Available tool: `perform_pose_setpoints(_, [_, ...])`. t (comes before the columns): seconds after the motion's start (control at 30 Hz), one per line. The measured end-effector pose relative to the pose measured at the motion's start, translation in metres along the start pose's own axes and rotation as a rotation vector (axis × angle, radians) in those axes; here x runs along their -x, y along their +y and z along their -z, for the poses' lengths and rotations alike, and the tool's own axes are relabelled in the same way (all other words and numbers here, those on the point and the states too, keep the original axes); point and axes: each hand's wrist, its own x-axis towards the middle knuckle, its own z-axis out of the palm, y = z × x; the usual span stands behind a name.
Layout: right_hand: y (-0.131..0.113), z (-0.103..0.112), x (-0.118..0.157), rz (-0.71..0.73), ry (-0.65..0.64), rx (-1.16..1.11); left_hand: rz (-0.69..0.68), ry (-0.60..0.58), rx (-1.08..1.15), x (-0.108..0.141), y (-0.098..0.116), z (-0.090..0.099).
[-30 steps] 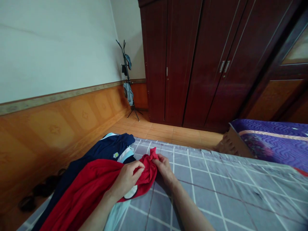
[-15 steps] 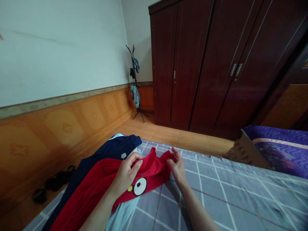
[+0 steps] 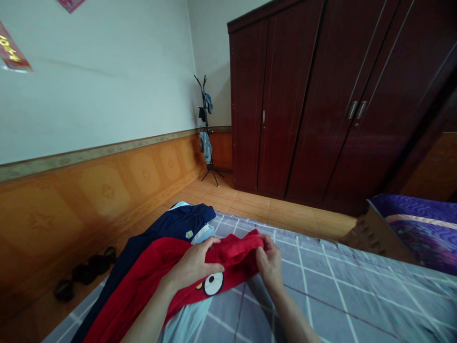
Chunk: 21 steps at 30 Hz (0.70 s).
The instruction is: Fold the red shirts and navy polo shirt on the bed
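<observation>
A red garment (image 3: 143,281) with a round white eye patch (image 3: 213,284) lies on the bed, over a pale blue cloth (image 3: 185,321) and beside a navy garment (image 3: 157,226). My left hand (image 3: 196,267) has fingers and thumb around a fold of the red cloth, above the eye patch. My right hand (image 3: 270,259) pinches the right end of the red garment, its fingers closed on the edge. The cloth between my hands is slightly raised and gathered.
A bed with a grey checked sheet (image 3: 314,286) spans the front. Behind it stand a dark red wardrobe (image 3: 278,114) and a coat rack (image 3: 206,119). Dark shoes (image 3: 85,272) are on the floor at left. A cardboard box (image 3: 378,238) and purple bedding (image 3: 421,228) are at right.
My right hand has closed its raised fingers on the red cloth's edge. The upright folds between my hands have come down flatter. The whole view has shifted slightly, showing red wall decorations at upper left.
</observation>
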Motion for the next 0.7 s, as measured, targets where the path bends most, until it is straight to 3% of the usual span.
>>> perform_pose_setpoints(0.13, [0.01,0.007,-0.009,-0.127,0.139,-0.143,0.08,-0.073,-0.217,0.004,-0.002,0.011])
perform_pose_setpoints(0.3, [0.012,-0.002,-0.003,-0.173,0.111,-0.26,0.061,-0.159,-0.272,0.009,0.0,0.017])
perform_pose_setpoints(0.47, [0.011,-0.009,0.004,-0.164,0.036,-0.273,-0.006,-0.308,-0.368,0.009,-0.009,-0.009])
perform_pose_setpoints(0.6, [0.006,-0.009,0.004,-0.158,0.023,-0.269,-0.054,-0.267,-0.479,0.005,-0.016,-0.031])
perform_pose_setpoints(0.7, [-0.005,-0.006,0.005,-0.157,0.022,-0.273,-0.072,-0.211,-0.514,0.005,-0.013,-0.034])
